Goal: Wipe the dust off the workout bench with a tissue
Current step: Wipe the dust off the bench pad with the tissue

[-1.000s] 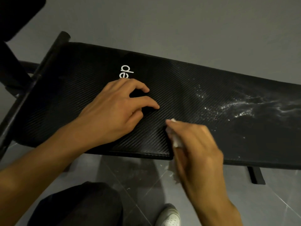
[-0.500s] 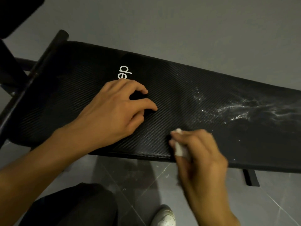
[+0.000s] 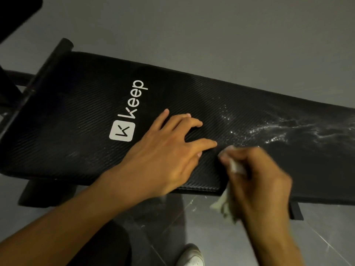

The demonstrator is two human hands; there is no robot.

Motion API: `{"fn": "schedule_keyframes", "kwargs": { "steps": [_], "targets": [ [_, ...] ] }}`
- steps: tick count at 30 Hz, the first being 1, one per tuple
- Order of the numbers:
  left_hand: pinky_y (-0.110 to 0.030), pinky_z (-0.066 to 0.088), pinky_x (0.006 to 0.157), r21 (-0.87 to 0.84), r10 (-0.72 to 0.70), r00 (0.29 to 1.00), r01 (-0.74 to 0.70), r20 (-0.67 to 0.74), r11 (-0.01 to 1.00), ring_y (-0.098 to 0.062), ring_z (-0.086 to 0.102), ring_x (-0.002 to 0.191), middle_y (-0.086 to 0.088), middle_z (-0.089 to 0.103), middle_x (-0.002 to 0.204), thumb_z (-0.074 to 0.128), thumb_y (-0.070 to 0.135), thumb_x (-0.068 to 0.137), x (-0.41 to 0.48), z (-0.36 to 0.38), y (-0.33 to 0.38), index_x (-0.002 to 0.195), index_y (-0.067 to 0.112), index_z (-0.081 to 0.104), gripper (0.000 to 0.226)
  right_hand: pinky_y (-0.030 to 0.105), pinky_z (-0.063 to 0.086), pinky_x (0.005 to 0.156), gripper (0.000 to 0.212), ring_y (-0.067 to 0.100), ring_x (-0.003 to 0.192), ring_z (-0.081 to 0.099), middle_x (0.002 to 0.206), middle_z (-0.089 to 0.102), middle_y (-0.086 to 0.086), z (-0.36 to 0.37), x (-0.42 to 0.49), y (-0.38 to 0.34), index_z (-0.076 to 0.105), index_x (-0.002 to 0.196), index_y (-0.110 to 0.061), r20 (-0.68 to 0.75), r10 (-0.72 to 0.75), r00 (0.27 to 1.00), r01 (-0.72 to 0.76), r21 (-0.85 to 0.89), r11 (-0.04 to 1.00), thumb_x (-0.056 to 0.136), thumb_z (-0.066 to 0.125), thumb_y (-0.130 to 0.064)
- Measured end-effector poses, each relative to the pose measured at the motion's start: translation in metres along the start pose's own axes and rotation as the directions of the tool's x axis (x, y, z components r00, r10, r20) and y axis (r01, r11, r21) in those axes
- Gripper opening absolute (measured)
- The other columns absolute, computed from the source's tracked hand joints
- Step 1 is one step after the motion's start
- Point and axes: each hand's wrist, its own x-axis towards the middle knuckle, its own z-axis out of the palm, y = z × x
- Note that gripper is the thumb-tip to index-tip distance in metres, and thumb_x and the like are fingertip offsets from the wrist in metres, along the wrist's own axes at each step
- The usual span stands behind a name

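A black padded workout bench (image 3: 80, 116) runs across the view, with a white "Keep" logo (image 3: 127, 120) on its left half. White dust (image 3: 284, 131) streaks its right half. My left hand (image 3: 169, 150) rests on the pad just right of the logo, fingers spread and bent at the tips. My right hand (image 3: 257, 179) grips a crumpled white tissue (image 3: 235, 167) at the bench's near edge, beside my left fingertips. A loose end of the tissue hangs below the edge. The right hand is blurred by motion.
Grey tiled floor (image 3: 211, 35) surrounds the bench. A black frame bar (image 3: 48, 62) runs along the bench's left end. A bench foot (image 3: 296, 211) shows under the near edge at the right. My white shoe (image 3: 192, 256) and dark trouser leg (image 3: 107, 246) are at the bottom.
My left hand has slid right along the pad and uncovered the whole logo. My right hand with the tissue stays at the near edge, close to the left fingertips.
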Motion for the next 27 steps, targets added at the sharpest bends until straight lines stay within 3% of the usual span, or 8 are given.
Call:
{"fn": "schedule_keyframes", "kwargs": {
  "steps": [3,6,9,13,19,21,24,27],
  "targets": [
    [-0.056,0.021,0.122,0.001,-0.009,1.0,0.009,0.001,1.0,-0.024,0.031,0.148,0.0,0.041,0.151,0.031,0.041,0.101,0.0,0.0,0.0,0.143,0.039,0.046,0.045,0.024,0.053,0.076,0.011,0.004,0.085,0.064,0.091,0.066,-0.005,-0.01,0.017,0.008,0.064,0.087,-0.013,-0.08,0.101,0.992,-0.103,-0.015,0.995,0.089,0.072,-0.006],
    [-0.053,0.022,0.123,0.011,-0.032,0.999,0.033,-0.022,0.999,-0.022,0.033,0.146,0.001,0.042,0.149,0.033,0.04,0.101,0.0,0.002,0.0,0.145,0.03,0.046,0.047,0.02,0.053,0.062,0.017,0.002,0.076,0.065,0.097,0.068,-0.012,0.002,0.008,-0.009,0.063,0.088,-0.025,0.054,0.09,0.994,-0.095,0.082,0.992,0.09,0.072,-0.01],
    [-0.051,0.023,0.123,0.013,-0.041,0.999,0.042,-0.031,0.999,-0.022,0.034,0.145,0.001,0.043,0.148,0.033,0.04,0.101,-0.001,0.002,0.0,0.145,0.026,0.046,0.048,0.027,0.056,0.074,0.01,0.007,0.089,0.068,0.097,0.069,-0.013,0.005,0.008,-0.017,0.069,0.092,-0.021,0.125,-0.036,0.991,0.026,0.079,0.997,0.088,0.075,-0.013],
    [-0.052,0.023,0.123,0.018,-0.053,0.998,0.053,-0.019,0.998,-0.023,0.029,0.148,0.001,0.041,0.15,0.032,0.042,0.101,0.0,0.001,0.0,0.148,0.025,0.043,0.05,0.031,0.054,0.075,0.009,0.005,0.086,0.067,0.09,0.069,-0.01,-0.008,0.053,0.008,0.067,0.087,-0.021,0.063,0.053,0.997,-0.053,-0.011,0.999,0.091,0.073,-0.016],
    [-0.056,0.022,0.122,0.022,-0.086,0.996,0.086,0.0,0.996,-0.024,0.023,0.151,0.002,0.037,0.153,0.027,0.046,0.1,0.002,0.0,-0.002,0.152,0.023,0.037,0.058,0.017,0.053,0.081,0.013,0.002,0.098,0.068,0.101,0.071,-0.014,0.008,0.017,-0.016,0.073,0.09,-0.019,0.101,-0.096,0.99,0.088,0.082,0.993,0.084,0.078,-0.008],
    [-0.056,0.022,0.122,0.02,-0.085,0.996,0.085,0.007,0.996,-0.024,0.023,0.151,0.003,0.037,0.153,0.026,0.047,0.101,0.003,0.0,-0.002,0.152,0.022,0.037,0.058,0.021,0.055,0.084,0.015,0.004,0.101,0.068,0.105,0.071,-0.012,0.003,0.019,-0.009,0.073,0.095,-0.017,0.141,-0.131,0.981,0.123,0.063,0.99,0.085,0.077,-0.007],
    [-0.056,0.021,0.122,0.024,-0.081,0.997,0.08,0.014,0.996,-0.023,0.024,0.151,0.003,0.036,0.153,0.026,0.047,0.102,0.003,0.001,-0.002,0.153,0.022,0.037,0.058,0.029,0.056,0.082,0.017,0.008,0.095,0.067,0.099,0.07,-0.008,-0.002,0.055,0.013,0.07,0.098,-0.018,0.128,-0.103,0.986,0.107,-0.026,0.994,0.089,0.072,-0.003],
    [-0.056,0.022,0.121,0.029,-0.073,0.997,0.073,0.017,0.997,-0.024,0.025,0.151,0.002,0.038,0.153,0.027,0.046,0.102,0.002,0.001,-0.002,0.152,0.021,0.038,0.057,0.015,0.053,0.082,0.011,0.0,0.093,0.066,0.095,0.07,-0.01,-0.001,0.076,0.021,0.071,0.093,-0.018,0.033,0.012,0.999,-0.012,-0.015,1.0,0.091,0.071,-0.007]
  ]
}}
